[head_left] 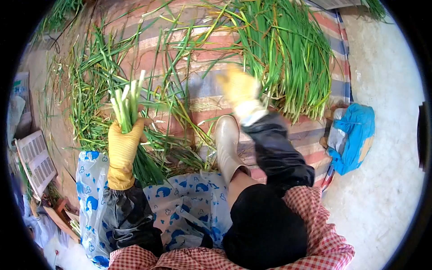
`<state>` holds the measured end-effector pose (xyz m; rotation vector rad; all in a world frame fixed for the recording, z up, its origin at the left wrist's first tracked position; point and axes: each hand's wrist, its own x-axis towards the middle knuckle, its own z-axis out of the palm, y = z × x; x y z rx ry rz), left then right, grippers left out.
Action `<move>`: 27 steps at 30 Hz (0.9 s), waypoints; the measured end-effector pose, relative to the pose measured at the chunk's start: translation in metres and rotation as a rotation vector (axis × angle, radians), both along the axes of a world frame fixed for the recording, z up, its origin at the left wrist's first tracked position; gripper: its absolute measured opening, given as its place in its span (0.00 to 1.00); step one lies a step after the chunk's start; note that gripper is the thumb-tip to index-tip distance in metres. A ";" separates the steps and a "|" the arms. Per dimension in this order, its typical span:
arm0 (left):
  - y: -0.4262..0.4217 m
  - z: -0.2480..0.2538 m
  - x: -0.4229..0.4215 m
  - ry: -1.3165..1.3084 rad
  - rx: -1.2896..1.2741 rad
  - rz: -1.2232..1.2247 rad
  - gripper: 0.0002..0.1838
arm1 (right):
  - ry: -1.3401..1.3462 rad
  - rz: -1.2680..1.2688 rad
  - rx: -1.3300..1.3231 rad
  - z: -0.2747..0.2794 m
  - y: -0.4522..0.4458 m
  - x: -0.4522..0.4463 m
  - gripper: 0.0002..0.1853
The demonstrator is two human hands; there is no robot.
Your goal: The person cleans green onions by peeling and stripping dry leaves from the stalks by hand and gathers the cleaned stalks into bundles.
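My left hand, in a yellow glove, is closed around a bunch of green stalks, their pale ends pointing up and the green leaves hanging down below the fist. My right hand, also gloved in yellow, is over the striped sheet just left of a large pile of long green stalks. It is smeared by motion, so its fingers and anything between them cannot be made out. Loose leaves and trimmings lie scattered around the left hand.
A light boot stands between my hands on the striped sheet. Plastic with blue prints covers the lap area. A blue bag sits at the right, beside pale floor. A printed carton is at the left.
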<state>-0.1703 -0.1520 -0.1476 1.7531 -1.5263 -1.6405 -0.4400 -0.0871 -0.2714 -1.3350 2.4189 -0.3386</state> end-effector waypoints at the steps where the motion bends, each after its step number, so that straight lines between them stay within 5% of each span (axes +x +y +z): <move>1: 0.002 -0.006 0.006 0.002 0.005 -0.003 0.14 | 0.101 -0.051 0.119 -0.002 0.008 -0.025 0.20; 6: 0.013 -0.031 0.009 0.031 0.079 0.029 0.12 | 0.225 0.011 0.473 -0.047 0.043 -0.077 0.13; 8: 0.017 -0.035 0.010 0.045 0.088 0.043 0.12 | -0.104 -0.045 0.463 -0.008 0.036 -0.046 0.12; 10: 0.017 -0.045 0.019 0.053 0.071 0.073 0.14 | -1.258 -0.189 0.182 0.011 0.041 -0.005 0.12; 12: 0.010 -0.050 0.031 0.044 0.017 0.180 0.14 | -1.667 0.123 0.309 0.069 0.034 0.045 0.10; 14: 0.006 -0.047 0.034 0.105 -0.009 0.309 0.13 | -1.673 0.441 0.368 0.096 0.021 0.066 0.10; 16: 0.002 -0.038 0.040 0.134 0.047 0.329 0.14 | -1.759 0.213 0.305 0.089 0.013 0.076 0.10; 22: 0.002 -0.037 0.031 0.496 0.336 0.366 0.24 | -1.468 0.265 0.219 0.044 0.010 0.086 0.08; 25: 0.003 -0.053 0.021 0.513 0.368 0.236 0.27 | -1.340 0.327 0.205 0.023 0.018 0.090 0.08; 27: 0.003 -0.059 0.018 0.344 0.346 0.265 0.21 | -1.247 0.375 0.201 0.016 0.021 0.091 0.10</move>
